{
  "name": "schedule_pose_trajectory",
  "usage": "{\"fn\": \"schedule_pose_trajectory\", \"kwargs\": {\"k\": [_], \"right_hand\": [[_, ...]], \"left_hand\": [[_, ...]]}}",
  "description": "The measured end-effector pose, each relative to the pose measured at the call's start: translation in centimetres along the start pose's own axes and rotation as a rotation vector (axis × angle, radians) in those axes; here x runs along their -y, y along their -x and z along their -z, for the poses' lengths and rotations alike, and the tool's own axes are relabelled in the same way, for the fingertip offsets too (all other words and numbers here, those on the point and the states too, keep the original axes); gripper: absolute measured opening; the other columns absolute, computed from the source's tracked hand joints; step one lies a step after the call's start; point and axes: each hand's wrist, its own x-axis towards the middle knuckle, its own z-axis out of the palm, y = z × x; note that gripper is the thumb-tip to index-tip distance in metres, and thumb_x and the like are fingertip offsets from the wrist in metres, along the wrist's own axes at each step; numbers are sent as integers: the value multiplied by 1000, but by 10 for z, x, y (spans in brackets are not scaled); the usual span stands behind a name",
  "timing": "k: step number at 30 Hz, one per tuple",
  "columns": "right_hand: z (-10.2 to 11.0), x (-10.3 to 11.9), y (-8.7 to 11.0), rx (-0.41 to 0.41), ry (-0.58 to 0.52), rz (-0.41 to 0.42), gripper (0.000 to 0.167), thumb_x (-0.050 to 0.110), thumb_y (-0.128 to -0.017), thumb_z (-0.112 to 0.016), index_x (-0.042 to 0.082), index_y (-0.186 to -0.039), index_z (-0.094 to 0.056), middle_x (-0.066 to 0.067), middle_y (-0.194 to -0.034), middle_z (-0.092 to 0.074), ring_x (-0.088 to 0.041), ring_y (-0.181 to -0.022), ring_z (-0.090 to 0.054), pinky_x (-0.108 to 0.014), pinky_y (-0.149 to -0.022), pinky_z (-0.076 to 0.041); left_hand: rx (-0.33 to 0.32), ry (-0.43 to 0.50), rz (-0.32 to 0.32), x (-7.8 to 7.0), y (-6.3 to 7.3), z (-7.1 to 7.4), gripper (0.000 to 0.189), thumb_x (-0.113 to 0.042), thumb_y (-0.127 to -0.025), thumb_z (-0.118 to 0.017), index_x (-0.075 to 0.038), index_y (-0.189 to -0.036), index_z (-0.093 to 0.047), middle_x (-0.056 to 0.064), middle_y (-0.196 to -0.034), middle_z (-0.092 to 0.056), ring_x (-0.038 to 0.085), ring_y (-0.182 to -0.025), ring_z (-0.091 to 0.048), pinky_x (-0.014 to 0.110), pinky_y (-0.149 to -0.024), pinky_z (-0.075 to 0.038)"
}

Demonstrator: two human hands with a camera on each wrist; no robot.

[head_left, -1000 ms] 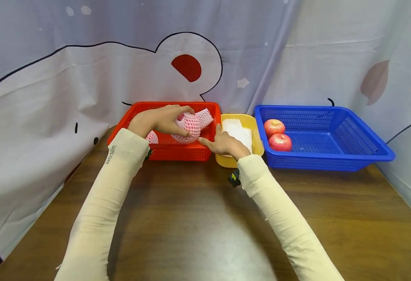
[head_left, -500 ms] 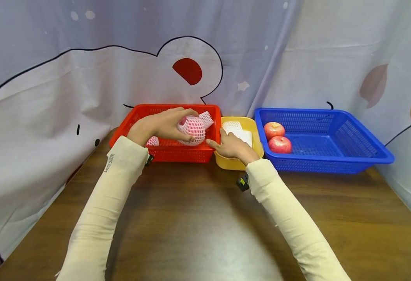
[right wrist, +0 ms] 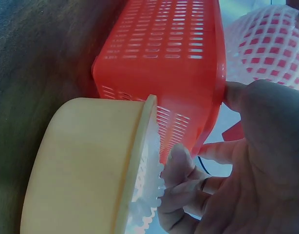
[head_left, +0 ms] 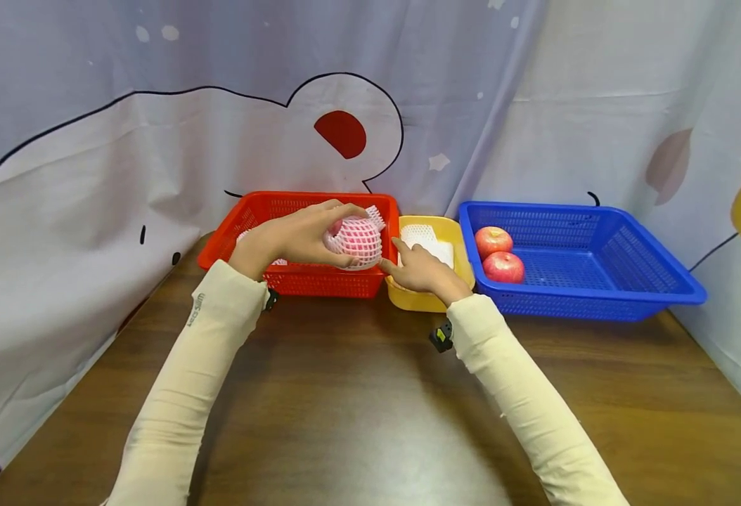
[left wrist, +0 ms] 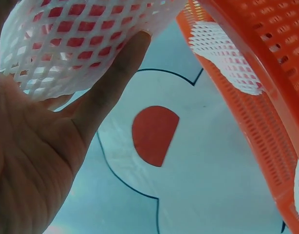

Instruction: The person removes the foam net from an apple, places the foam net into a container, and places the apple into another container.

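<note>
In the head view, my left hand (head_left: pixel 297 237) grips an apple (head_left: pixel 359 244) wrapped in a white foam net, holding it over the right end of the red basket (head_left: pixel 329 284). Red skin shows through the mesh and bare at its upper left. The left wrist view has the thumb pressed along the netted apple (left wrist: pixel 76 41). My right hand (head_left: pixel 424 270) hovers over the yellow container (head_left: pixel 415 301), thumb and forefinger stretched toward the basket's rim. Its other fingers bend beside the white foam nets (right wrist: pixel 148 180) in the right wrist view.
Inside the red basket lie more foam-netted pieces (left wrist: pixel 225 53), partly hidden by the left arm. Right of the yellow container stands a blue basket (head_left: pixel 588 306) with two bare apples, one behind (head_left: pixel 493 242) and one in front (head_left: pixel 503 268). A printed curtain (head_left: pixel 218 147) hangs behind.
My left hand has carried the netted apple rightward, closer to the right hand. The right hand has shifted slightly right over the yellow container. The head view has tilted up a little.
</note>
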Motion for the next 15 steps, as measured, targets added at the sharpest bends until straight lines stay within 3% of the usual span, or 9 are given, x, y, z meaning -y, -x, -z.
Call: {"fn": "schedule_pose_trajectory", "kwargs": {"k": [8, 15], "right_hand": [[2, -3, 2, -12, 18, 10, 72, 43, -99, -43, 14, -160, -17, -30, -153, -38, -43, -143, -38, -59, -114, -35], [-1, -3, 3, 35, 49, 33, 76, 41, -99, -44, 12, -160, -11, -28, -155, -36, -44, -146, -33, -59, -117, -32]], "left_hand": [[-49, -30, -108, -19, 11, -7, 77, -41, -80, -77, -27, -147, -42, 7, -143, -48, 24, -121, -55, 42, -100, -53], [-60, -67, -224, -30, 24, -17, 74, -41, -82, -75, -24, -147, -43, 8, -146, -45, 27, -123, -56, 42, -101, -52]]}}
